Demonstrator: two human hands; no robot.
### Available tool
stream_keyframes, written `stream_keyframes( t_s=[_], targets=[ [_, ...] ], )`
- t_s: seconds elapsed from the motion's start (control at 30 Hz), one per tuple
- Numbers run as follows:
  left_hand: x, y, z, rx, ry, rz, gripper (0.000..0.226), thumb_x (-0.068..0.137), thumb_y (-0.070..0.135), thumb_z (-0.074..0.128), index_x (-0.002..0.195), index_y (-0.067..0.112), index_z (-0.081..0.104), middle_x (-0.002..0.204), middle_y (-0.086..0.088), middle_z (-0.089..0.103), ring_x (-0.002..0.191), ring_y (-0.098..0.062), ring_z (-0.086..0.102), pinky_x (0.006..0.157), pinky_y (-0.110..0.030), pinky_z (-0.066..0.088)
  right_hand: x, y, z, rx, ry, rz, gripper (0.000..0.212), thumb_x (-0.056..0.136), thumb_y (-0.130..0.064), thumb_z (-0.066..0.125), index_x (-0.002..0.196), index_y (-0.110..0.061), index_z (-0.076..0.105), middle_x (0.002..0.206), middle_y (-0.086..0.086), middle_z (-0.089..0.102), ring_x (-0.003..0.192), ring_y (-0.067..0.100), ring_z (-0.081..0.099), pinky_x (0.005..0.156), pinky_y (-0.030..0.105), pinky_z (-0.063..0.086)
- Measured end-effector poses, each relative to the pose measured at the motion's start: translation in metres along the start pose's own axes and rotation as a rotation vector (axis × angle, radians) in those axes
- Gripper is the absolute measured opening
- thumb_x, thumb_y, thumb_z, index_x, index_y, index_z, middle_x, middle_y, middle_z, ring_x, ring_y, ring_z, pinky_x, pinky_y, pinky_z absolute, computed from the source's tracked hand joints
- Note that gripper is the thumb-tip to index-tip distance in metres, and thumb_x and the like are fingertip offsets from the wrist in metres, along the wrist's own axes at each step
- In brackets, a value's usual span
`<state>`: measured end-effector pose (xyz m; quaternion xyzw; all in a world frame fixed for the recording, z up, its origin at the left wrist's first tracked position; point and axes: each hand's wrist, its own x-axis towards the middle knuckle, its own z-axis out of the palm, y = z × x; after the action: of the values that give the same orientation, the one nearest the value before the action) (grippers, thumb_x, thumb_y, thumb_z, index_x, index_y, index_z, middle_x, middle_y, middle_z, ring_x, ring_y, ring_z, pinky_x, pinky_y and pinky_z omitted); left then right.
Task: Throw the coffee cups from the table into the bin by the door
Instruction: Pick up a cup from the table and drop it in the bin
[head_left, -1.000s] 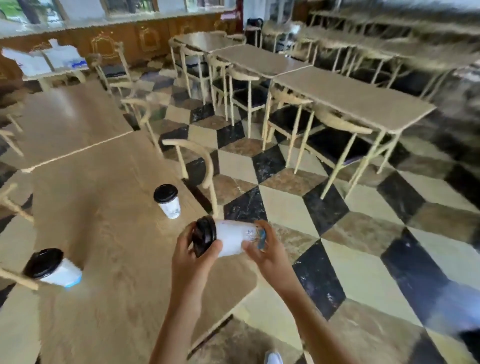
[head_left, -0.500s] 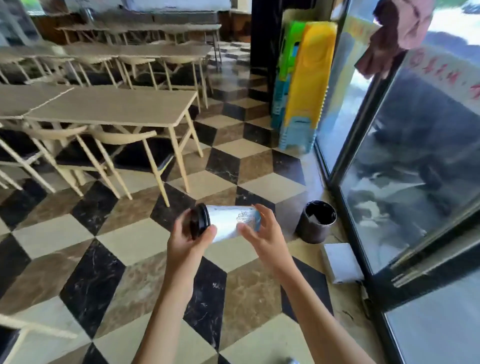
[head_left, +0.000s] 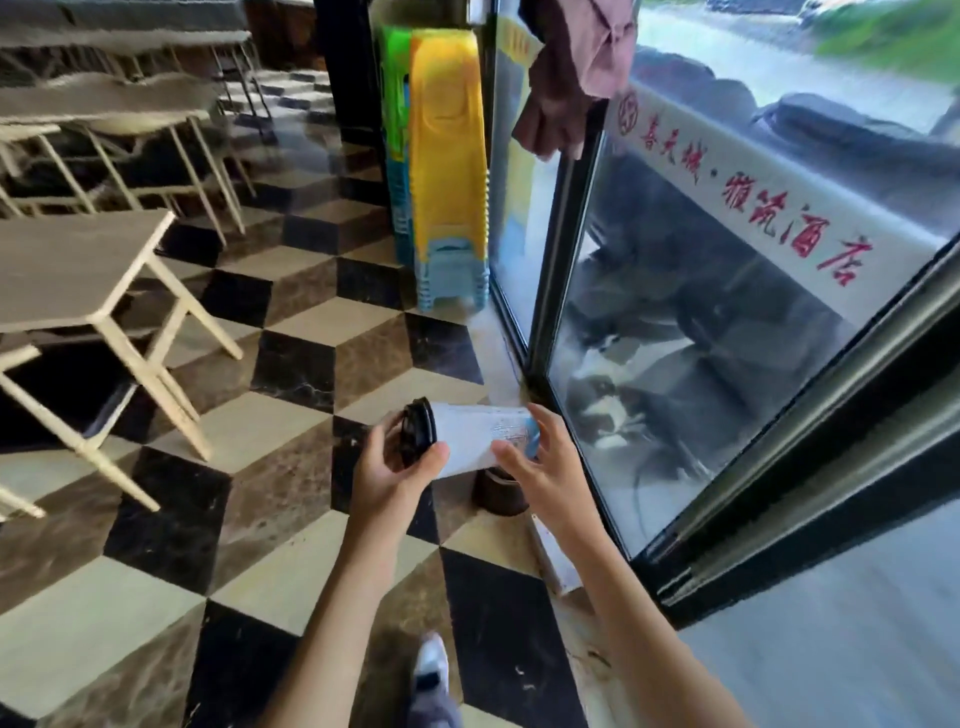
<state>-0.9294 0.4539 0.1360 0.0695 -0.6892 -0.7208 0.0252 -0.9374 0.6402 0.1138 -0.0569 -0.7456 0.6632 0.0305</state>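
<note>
A white paper coffee cup (head_left: 475, 435) with a black lid lies sideways in the air between my two hands. My left hand (head_left: 390, 475) grips the lid end, and my right hand (head_left: 540, 470) holds the bottom end. Directly below the cup stands a small dark round bin (head_left: 500, 492) on the floor beside the glass door; the cup and my right hand hide most of it. No table with other cups is in view.
A glass door (head_left: 701, 332) with red lettering runs along the right. A stack of yellow and green plastic stools (head_left: 447, 171) stands by the door frame. Pale tables and chairs (head_left: 78, 291) fill the left. A white flat object (head_left: 556, 561) lies near the bin. My shoe (head_left: 431, 665) shows below.
The view has swung from the cup table to the door and closed in on it. The bin, earlier to the right of the cup, now sits right under it. Both hands keep their hold.
</note>
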Motion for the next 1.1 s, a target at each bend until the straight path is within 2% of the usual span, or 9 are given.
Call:
stream_keyframes(
  t_s=[0.07,0.17,0.3,0.37,0.5,0.7,0.9,1.0,1.1],
  targets=[
    [0.043,-0.011,0.018,0.024,-0.039,-0.013,0.057,0.082,0.022,0.080,0.133,0.027,0.057,0.128,0.005,0.068,0.116,-0.009,0.064,0.095,-0.028,0.052,0.039,0.008,-0.007,-0.024,0.037,0.009,0.068,0.074,-0.054,0.074,0.132,-0.037,0.043,0.120,-0.021,0.057,0.107,0.003,0.064,0.088,0.028,0.055],
    [0.116,-0.030,0.042,0.047,-0.079,-0.015,0.052,0.084,0.020,0.079,0.130,0.028,0.058,0.121,0.010,0.069,0.104,0.007,0.065,0.080,-0.012,0.052,0.104,0.021,-0.012,-0.062,0.099,0.028,0.077,0.073,-0.052,0.073,0.138,-0.024,0.042,0.120,-0.013,0.058,0.104,0.004,0.065,0.085,0.027,0.056],
    [0.206,-0.048,0.072,0.071,-0.145,-0.079,0.046,0.084,0.019,0.079,0.122,0.035,0.057,0.112,0.017,0.068,0.093,0.019,0.062,0.071,-0.002,0.046,0.188,0.043,-0.015,-0.103,0.162,0.116,0.072,0.081,-0.039,0.073,0.141,-0.016,0.040,0.120,-0.002,0.060,0.099,0.006,0.066,0.078,0.027,0.058],
    [0.245,-0.054,0.085,0.073,-0.168,-0.121,0.043,0.083,0.019,0.080,0.115,0.038,0.059,0.105,0.018,0.072,0.096,0.016,0.063,0.071,-0.002,0.046,0.225,0.052,-0.017,-0.126,0.187,0.162,0.070,0.083,-0.032,0.074,0.142,-0.016,0.039,0.117,-0.005,0.060,0.097,0.003,0.066,0.078,0.024,0.058],
    [0.312,-0.072,0.109,0.060,-0.221,-0.222,0.042,0.082,0.020,0.080,0.112,0.042,0.061,0.108,0.026,0.072,0.103,0.007,0.066,0.076,-0.008,0.050,0.288,0.075,-0.024,-0.157,0.218,0.242,0.066,0.084,-0.025,0.074,0.140,-0.014,0.041,0.103,-0.023,0.054,0.085,-0.025,0.056,0.063,0.002,0.045],
    [0.388,-0.139,0.148,0.101,-0.235,-0.303,0.042,0.084,0.012,0.077,0.114,0.036,0.061,0.114,0.015,0.070,0.102,0.008,0.066,0.079,-0.011,0.053,0.362,0.136,-0.040,-0.246,0.186,0.358,0.068,0.084,-0.033,0.072,0.141,-0.017,0.040,0.105,-0.030,0.048,0.087,-0.030,0.051,0.065,-0.003,0.040],
    [0.423,-0.264,0.175,0.187,-0.204,-0.450,0.045,0.080,0.028,0.078,0.121,0.036,0.061,0.112,0.017,0.072,0.105,0.008,0.064,0.080,-0.010,0.050,0.408,0.256,-0.050,-0.287,0.112,0.533,0.064,0.084,-0.038,0.069,0.138,-0.024,0.039,0.117,-0.010,0.058,0.101,0.003,0.060,0.081,0.020,0.049],
    [0.426,-0.332,0.179,0.234,-0.147,-0.542,0.053,0.078,0.034,0.076,0.127,0.030,0.057,0.120,0.015,0.065,0.107,0.005,0.063,0.091,-0.024,0.052,0.419,0.326,-0.044,-0.295,0.055,0.628,0.063,0.086,-0.036,0.068,0.139,-0.018,0.040,0.124,0.001,0.061,0.111,0.020,0.062,0.093,0.040,0.052],
    [0.427,-0.405,0.177,0.263,-0.090,-0.627,0.047,0.084,0.021,0.076,0.127,0.025,0.058,0.117,0.011,0.066,0.101,0.006,0.065,0.095,-0.034,0.055,0.422,0.404,-0.032,-0.299,0.000,0.703,0.065,0.086,-0.033,0.068,0.142,-0.015,0.039,0.124,0.004,0.060,0.109,0.020,0.061,0.089,0.032,0.051]
  ],
)
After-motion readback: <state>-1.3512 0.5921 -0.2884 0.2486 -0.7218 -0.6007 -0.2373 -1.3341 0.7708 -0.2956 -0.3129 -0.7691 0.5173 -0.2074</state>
